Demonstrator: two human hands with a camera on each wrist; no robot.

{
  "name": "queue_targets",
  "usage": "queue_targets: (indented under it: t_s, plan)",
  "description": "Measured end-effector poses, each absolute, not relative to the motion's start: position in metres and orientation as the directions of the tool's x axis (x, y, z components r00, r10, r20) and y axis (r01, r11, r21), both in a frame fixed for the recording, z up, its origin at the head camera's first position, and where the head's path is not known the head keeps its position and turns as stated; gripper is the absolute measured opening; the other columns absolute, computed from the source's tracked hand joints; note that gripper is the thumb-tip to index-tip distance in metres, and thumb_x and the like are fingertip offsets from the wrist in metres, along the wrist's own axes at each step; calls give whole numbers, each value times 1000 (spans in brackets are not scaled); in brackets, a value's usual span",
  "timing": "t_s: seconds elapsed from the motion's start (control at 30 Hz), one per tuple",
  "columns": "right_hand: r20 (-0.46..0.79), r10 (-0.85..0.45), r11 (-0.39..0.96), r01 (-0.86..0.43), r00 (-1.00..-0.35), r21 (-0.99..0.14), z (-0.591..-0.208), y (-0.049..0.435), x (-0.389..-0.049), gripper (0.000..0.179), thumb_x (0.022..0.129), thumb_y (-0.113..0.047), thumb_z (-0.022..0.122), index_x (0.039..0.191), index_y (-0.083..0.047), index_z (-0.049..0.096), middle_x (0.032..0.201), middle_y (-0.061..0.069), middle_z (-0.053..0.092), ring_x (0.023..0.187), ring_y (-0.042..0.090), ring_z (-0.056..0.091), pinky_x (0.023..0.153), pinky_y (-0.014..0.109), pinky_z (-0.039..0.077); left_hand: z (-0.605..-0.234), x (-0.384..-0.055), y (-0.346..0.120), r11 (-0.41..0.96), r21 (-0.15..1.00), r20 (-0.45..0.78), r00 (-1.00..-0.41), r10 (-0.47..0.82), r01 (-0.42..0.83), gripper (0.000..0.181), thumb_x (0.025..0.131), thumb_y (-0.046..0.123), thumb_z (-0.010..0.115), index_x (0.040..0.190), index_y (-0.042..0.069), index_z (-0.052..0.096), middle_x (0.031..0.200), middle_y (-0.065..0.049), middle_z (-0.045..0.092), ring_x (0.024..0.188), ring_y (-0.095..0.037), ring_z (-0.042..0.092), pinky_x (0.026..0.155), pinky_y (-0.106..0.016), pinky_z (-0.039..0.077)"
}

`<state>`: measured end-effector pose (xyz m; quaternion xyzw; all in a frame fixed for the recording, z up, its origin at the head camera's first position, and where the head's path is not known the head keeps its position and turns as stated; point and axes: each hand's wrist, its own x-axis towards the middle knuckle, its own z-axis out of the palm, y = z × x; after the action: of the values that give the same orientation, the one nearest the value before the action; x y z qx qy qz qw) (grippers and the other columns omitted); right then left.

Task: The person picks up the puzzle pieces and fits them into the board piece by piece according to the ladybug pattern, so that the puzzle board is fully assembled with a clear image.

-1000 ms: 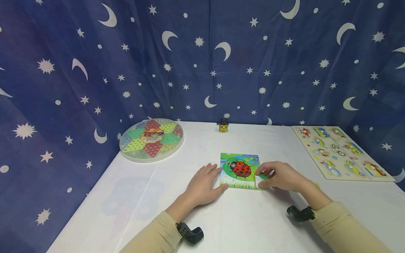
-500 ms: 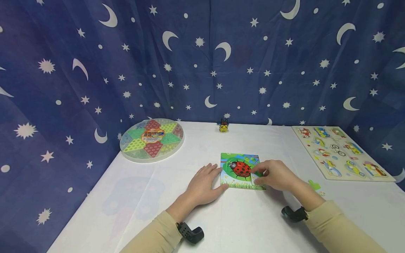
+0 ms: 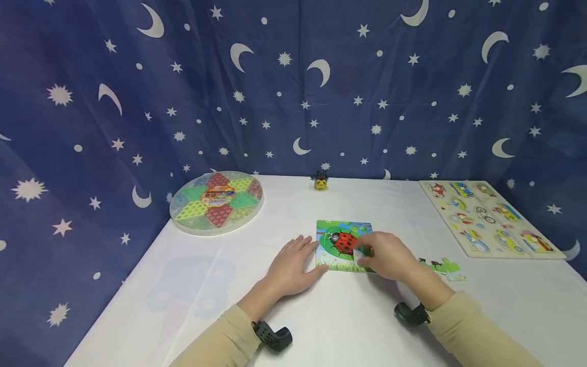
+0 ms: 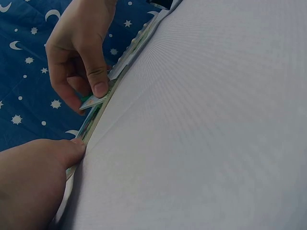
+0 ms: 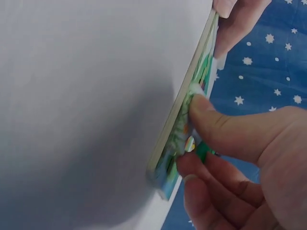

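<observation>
A small square jigsaw board (image 3: pixel 340 266) with a red ladybird picture lies at the middle of the white table. My left hand (image 3: pixel 291 267) lies at its left edge, fingers extended and thumb at the near left corner. My right hand (image 3: pixel 389 255) is over the right side of the board and pinches a jigsaw piece (image 4: pixel 91 102) between thumb and fingers. The piece is tilted above the board in the left wrist view. In the right wrist view my right thumb covers part of it. Whether the piece touches the board's surface I cannot tell.
Loose green and white jigsaw pieces (image 3: pixel 447 266) lie right of my right hand. A round Chinese checkers board (image 3: pixel 194 229) stands back left, a peg puzzle board (image 3: pixel 472 255) back right. A small yellow figure (image 3: pixel 321 181) is near the blue curtain (image 3: pixel 275 86).
My right hand has moved left across the board with the jigsaw piece, uncovering the loose pieces on the table. The left hand keeps its place at the board's edge. The head view has shifted slightly.
</observation>
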<state>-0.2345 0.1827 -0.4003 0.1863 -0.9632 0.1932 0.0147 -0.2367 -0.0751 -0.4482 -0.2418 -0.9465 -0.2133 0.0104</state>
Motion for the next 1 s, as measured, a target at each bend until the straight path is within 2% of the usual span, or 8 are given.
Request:
queue_targets:
  t_s: [0.13,0.5,0.8,1.0]
  plan:
    - [108,-349,862,-364,-931,-353,-401,179,-235,28,80,-11,89,105,-14,77,97,1,71,89,22,64,80,49,56,-448,-237,-77,785,412,130,-883,451,462,68,99,54,58,152,12,51,159,-10,43,150,-30,32,124,-45,22]
    - [125,-322,856,-344,-939,-386,-404,170,-235,28,78,-12,90,103,-15,78,87,-1,67,80,18,60,74,44,54,-449,-236,-78,787,411,123,-884,451,459,68,99,55,58,152,13,51,159,-9,43,151,-29,31,124,-45,23]
    - [141,-324,875,-353,-936,-330,-403,146,-236,29,79,-15,90,106,-16,78,93,0,72,87,21,64,78,46,56,-449,-237,-77,788,409,122,-884,451,459,68,99,56,56,152,14,51,159,-8,43,151,-28,31,124,-46,23]
    - [147,-332,880,-362,-932,-307,-402,139,-236,28,79,-15,90,104,-15,78,92,2,71,80,19,61,75,45,55,-448,-237,-76,792,403,118,-884,452,458,68,99,56,56,152,14,51,159,-8,43,151,-27,31,124,-45,23]
